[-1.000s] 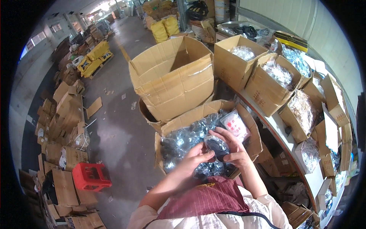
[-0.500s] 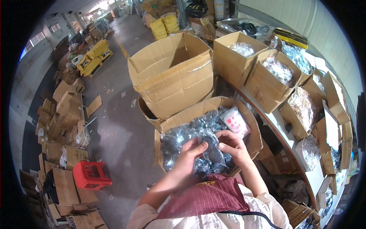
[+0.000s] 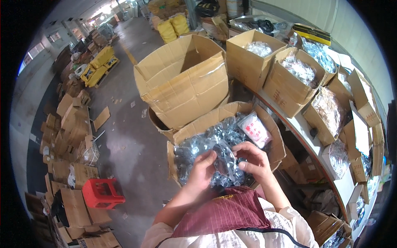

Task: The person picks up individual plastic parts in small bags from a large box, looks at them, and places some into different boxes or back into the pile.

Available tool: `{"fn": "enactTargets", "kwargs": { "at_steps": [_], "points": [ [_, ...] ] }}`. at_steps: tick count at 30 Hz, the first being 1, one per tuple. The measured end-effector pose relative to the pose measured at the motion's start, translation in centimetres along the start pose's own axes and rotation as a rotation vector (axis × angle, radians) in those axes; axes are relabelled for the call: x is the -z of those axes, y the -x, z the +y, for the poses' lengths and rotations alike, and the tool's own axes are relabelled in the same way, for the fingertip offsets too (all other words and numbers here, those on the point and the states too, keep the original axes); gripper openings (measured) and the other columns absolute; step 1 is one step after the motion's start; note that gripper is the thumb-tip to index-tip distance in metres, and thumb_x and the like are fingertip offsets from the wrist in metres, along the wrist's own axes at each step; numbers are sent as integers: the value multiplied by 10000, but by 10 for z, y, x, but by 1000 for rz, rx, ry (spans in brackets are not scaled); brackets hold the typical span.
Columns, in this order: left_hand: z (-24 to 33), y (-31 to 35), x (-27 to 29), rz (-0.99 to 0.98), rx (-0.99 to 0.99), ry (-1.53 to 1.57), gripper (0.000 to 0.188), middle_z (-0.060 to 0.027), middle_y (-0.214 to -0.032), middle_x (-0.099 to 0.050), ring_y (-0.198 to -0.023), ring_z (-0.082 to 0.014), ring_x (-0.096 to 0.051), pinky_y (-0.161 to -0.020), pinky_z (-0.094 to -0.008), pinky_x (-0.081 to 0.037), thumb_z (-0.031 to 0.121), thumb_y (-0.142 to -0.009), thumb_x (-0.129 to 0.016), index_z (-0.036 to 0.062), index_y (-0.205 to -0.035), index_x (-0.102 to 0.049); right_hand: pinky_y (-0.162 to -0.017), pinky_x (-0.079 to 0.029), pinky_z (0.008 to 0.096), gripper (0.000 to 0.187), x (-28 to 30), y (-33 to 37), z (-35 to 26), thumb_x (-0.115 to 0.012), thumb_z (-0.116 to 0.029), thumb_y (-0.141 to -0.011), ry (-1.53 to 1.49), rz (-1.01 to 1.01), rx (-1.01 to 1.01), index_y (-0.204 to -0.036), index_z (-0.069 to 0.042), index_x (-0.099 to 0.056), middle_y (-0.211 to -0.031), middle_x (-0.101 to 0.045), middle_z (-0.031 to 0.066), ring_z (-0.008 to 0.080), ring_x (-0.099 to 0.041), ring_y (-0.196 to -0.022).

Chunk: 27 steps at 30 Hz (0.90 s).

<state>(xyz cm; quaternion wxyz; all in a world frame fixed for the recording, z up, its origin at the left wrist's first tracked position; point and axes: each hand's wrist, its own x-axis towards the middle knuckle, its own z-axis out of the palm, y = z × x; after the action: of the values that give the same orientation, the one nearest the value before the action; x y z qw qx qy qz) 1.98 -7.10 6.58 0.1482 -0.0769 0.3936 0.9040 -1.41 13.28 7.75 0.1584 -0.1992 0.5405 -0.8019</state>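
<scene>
My left hand pinches a clear plastic bag with a dark item inside, its thumb lying along the bag's left side. Just right of that bag is my right hand, its thumb and fingers apart; any contact with the bag's edge is hard to make out. Both hands are over an open cardboard box full of similar clear bags with dark contents. A white packet with pink print rests on the bags at the box's right side.
A large open carton stands behind the box. To the right, a curved table carries several cartons of bagged parts. A red plastic stool stands on the floor at left, near stacked cardboard.
My right hand's thumb and fingers have come off the bag and spread apart. The left hand keeps the bag, which has tilted and shifted slightly left.
</scene>
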Motion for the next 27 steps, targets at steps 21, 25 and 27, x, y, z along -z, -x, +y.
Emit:
{"fn": "enactTargets", "kwargs": {
  "at_steps": [21, 25, 27],
  "points": [
    [-13, -11, 0, 77, -70, -19, 337, -94, -1225, -602, -1114, -203, -592, -971, -377, -502, 47, -932, -588, 3, -1259, -523, -848, -479, 239, 269, -4, -2, 38, -604, -16, -938, 1, 306, 30, -1204, 8, -567, -1143, -583, 47, 97, -571, -1014],
    [-13, -10, -4, 76, -65, -56, 358, -96, -1213, -607, -1106, -197, -595, -954, -368, -503, 29, -910, -609, 4, -1256, -521, -797, -476, 222, 193, 1, 2, 41, -624, 9, -917, -43, 321, 51, -1107, 10, -592, -1117, -588, 47, 84, -572, -949],
    [-15, -11, -4, 94, -78, -78, 356, -94, -1191, -619, -1089, -193, -604, -944, -355, -506, 16, -899, -617, 4, -1246, -536, -770, -465, 214, 133, 1, 2, 45, -649, 31, -891, 6, 362, 143, -1011, 10, -598, -1096, -587, 52, 83, -570, -913]
  ]
}}
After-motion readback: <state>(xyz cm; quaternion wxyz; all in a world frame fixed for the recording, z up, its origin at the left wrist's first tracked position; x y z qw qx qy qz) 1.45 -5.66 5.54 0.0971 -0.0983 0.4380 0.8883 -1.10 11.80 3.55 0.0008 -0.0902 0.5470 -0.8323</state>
